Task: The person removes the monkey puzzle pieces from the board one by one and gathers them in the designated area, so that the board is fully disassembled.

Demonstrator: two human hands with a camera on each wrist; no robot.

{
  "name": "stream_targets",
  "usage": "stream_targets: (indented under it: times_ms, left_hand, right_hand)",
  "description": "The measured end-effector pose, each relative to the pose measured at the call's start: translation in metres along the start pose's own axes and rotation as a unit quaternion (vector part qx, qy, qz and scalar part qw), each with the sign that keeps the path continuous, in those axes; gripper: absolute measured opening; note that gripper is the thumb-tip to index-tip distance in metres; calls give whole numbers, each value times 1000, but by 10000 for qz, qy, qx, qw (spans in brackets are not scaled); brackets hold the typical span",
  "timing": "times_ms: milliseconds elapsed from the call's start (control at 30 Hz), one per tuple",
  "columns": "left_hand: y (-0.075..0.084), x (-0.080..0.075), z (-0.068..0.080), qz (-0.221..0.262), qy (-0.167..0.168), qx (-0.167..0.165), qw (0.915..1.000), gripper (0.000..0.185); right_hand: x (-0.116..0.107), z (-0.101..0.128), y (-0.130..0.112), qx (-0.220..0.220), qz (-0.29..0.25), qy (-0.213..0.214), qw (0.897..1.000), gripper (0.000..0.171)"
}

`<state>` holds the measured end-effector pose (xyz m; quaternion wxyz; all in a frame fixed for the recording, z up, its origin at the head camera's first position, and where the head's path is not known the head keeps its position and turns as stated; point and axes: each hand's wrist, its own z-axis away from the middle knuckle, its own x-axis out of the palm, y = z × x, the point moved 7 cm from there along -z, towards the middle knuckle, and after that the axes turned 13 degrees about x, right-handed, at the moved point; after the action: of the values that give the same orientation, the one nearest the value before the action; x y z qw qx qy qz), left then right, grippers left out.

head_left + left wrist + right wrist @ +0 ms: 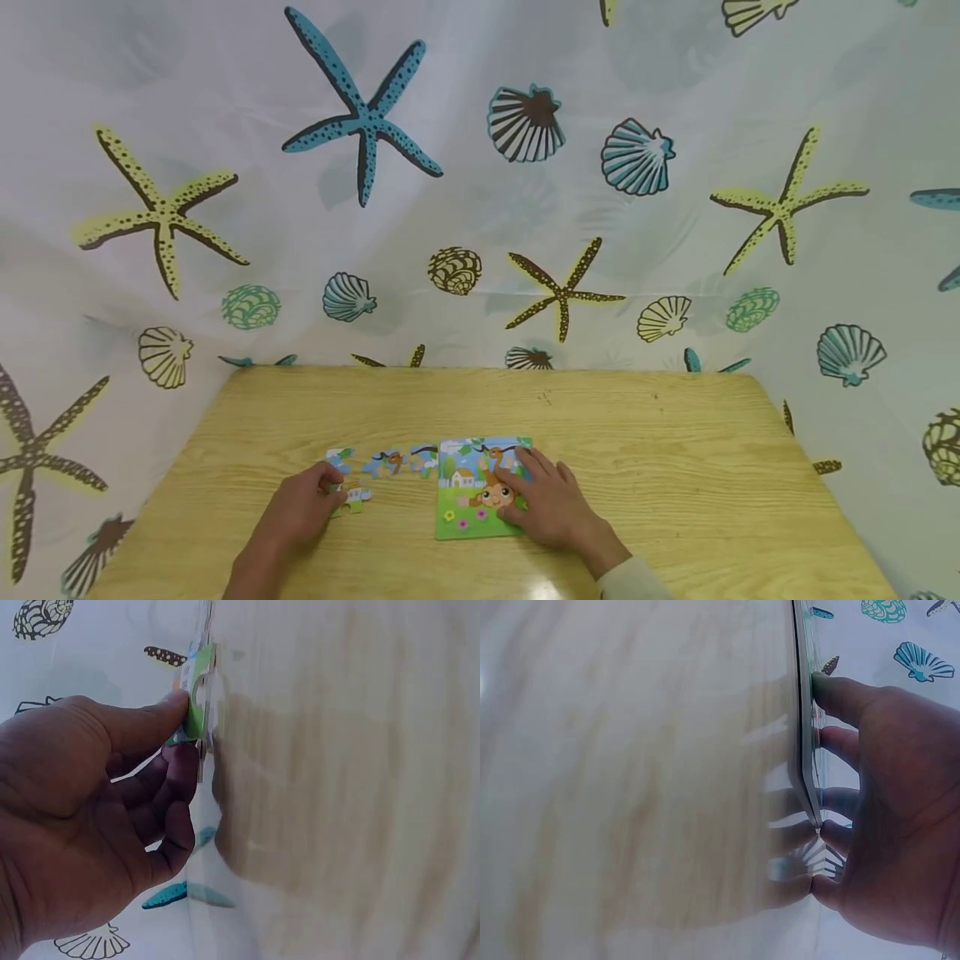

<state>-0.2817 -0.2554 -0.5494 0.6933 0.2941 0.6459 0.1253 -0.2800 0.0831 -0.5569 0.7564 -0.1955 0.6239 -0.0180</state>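
Here, the left hand is pinching a house-printed puzzle piece left of the monkey board, where the nearer right hand is resting unclenched, fingers spread.

Passable across surface right of the right hand and beyond picture board. Obstructed left of board by puzzle pieces and left hand. Bounded rearward by patterned curtain.

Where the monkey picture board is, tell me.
In the head view, the monkey picture board lies on the wooden table, just right of the loose puzzle pieces, with the right hand on its right side.
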Motion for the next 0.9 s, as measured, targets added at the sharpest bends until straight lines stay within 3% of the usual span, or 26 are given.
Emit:
stream_targets:
  times_ms: [233,533,700,900]
  left_hand:
    - [-11,-8,5,-50,-76,-210,9997,24]
    - [-3,-14,4,-391,87,220,9990,24]
    - [25,-5,-6,-168,324,476,9982,20]
    - [84,36,-27,-16,168,925,9956,22]
  right_hand:
    - [1,2,-2,-33,-71,44,10000,57]
    - [-1,1,-3,-30,-79,31,10000,58]
    - [0,1,-2,-87,-184,100,9997,58]
    - [-3,2,-2,-97,-269,137,9995,58]
